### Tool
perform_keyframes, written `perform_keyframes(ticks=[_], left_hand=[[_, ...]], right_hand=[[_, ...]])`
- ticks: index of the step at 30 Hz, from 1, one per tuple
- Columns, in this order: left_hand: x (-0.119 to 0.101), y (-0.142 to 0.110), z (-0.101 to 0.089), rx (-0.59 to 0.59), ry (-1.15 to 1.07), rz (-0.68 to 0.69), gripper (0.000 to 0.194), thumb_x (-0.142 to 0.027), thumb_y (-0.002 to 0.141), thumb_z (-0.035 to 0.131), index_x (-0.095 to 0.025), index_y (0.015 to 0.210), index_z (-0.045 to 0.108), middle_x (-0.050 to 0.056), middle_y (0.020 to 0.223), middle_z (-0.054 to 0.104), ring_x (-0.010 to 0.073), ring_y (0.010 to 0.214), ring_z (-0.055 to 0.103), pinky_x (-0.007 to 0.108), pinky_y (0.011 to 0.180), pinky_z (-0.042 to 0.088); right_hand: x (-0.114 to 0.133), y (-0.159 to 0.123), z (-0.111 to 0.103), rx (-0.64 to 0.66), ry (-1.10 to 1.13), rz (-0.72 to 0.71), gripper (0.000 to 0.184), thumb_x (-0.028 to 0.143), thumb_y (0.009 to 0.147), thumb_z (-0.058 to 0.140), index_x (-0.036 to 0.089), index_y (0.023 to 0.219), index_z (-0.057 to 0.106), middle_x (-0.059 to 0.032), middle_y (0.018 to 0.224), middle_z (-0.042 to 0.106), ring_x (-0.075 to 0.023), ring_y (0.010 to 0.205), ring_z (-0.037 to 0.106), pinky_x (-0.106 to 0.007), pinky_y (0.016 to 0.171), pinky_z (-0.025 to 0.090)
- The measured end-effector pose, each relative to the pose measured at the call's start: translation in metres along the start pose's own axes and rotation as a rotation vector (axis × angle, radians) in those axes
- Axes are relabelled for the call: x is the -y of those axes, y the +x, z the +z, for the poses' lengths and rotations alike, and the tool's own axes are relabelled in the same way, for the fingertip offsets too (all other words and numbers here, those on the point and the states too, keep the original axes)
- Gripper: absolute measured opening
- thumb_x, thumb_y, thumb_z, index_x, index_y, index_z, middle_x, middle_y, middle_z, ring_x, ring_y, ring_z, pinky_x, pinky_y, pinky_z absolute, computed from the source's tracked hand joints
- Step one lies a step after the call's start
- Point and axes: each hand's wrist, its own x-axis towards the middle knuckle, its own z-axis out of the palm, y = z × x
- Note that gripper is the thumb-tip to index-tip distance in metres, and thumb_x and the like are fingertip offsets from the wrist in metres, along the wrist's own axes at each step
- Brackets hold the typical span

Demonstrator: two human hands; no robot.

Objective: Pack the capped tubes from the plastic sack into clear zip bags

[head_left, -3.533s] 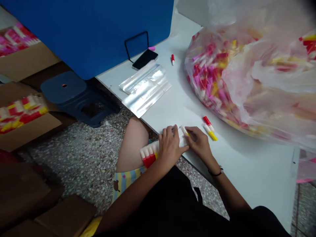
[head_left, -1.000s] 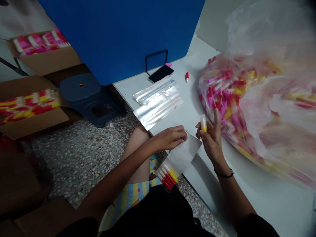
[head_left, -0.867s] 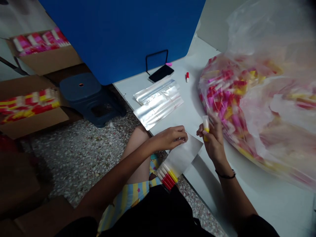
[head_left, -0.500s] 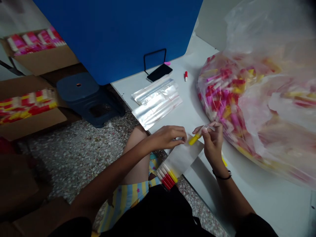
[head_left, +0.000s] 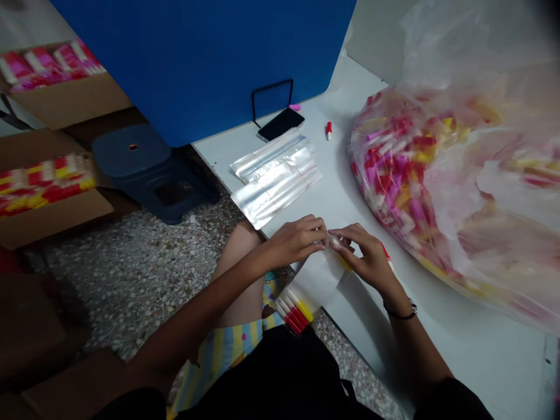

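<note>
A clear plastic bag (head_left: 315, 280) hangs slanting over the table's front edge. At its lower end, several markers (head_left: 297, 315) with red or yellow caps lie side by side. My left hand (head_left: 301, 240) is closed, pinching the bag's upper edge. Close by, the thumb and fingers of my right hand (head_left: 365, 256) are pinched together at the same edge. Below them shows part of a yellow marker (head_left: 345, 262); whether it lies inside the bag cannot be made out. A red and white marker (head_left: 387, 255) lies on the table behind my right hand.
A large sack (head_left: 394, 169) of loose markers fills the table's right side. Flat plastic bags (head_left: 275, 181), a phone (head_left: 280, 124) and a red-capped marker (head_left: 329, 130) lie further back. Left are a blue stool (head_left: 131, 150) and cardboard boxes (head_left: 70, 105) of packed markers. A blue board (head_left: 219, 64) stands behind.
My right hand has moved left to the bag's edge, and the yellow marker it held is now mostly hidden below its fingers. My left hand has barely moved.
</note>
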Motion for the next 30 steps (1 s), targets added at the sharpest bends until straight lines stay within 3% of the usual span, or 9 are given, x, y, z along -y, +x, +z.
perform_keyframes(ticks=[5,11,15,23,30], left_hand=[[0.004,-0.003,0.009,-0.01,0.045,-0.08,0.016,-0.028,0.094,0.048,-0.017,0.096,0.059,0.006,0.102,0.056,0.0178,0.097,0.051,0.026,0.075,0.042],[0.016,0.003,0.014,0.16,0.075,-0.11,0.013,-0.02,0.093,0.048,-0.017,0.092,0.06,0.003,0.093,0.061,0.018,0.092,0.052,0.027,0.072,0.038],[0.02,0.009,0.017,0.224,0.171,-0.086,0.013,-0.018,0.092,0.049,-0.016,0.089,0.061,0.004,0.091,0.061,0.0187,0.091,0.051,0.029,0.073,0.035],[0.019,-0.001,0.039,0.046,0.448,-0.076,0.021,-0.019,0.096,0.038,-0.016,0.091,0.058,0.005,0.092,0.058,0.0208,0.088,0.048,0.034,0.071,0.03],[0.015,-0.005,0.047,-0.089,0.556,-0.093,0.023,-0.021,0.098,0.037,-0.016,0.085,0.055,0.006,0.086,0.058,0.0212,0.084,0.047,0.036,0.069,0.028]], right_hand=[[-0.004,-0.003,0.002,0.052,-0.026,0.137,0.026,0.021,0.087,0.058,0.021,0.113,0.061,-0.0036,0.088,0.061,-0.016,0.08,0.054,-0.031,0.072,0.045],[-0.011,-0.002,0.01,0.204,-0.008,0.302,0.02,0.018,0.083,0.055,0.017,0.102,0.062,-0.0034,0.086,0.063,-0.0156,0.076,0.056,-0.03,0.071,0.045],[-0.015,-0.003,0.014,0.231,-0.028,0.326,0.02,0.019,0.083,0.054,0.017,0.1,0.064,-0.0024,0.079,0.058,-0.0152,0.07,0.054,-0.029,0.066,0.044],[-0.015,-0.012,0.02,0.133,-0.009,0.309,0.014,0.019,0.085,0.055,0.017,0.094,0.065,-0.0045,0.084,0.057,-0.0155,0.074,0.056,-0.029,0.067,0.045],[-0.017,-0.022,0.035,0.012,0.004,0.266,0.016,0.022,0.088,0.053,0.018,0.098,0.066,-0.0059,0.085,0.057,-0.0185,0.078,0.056,-0.033,0.069,0.045]])
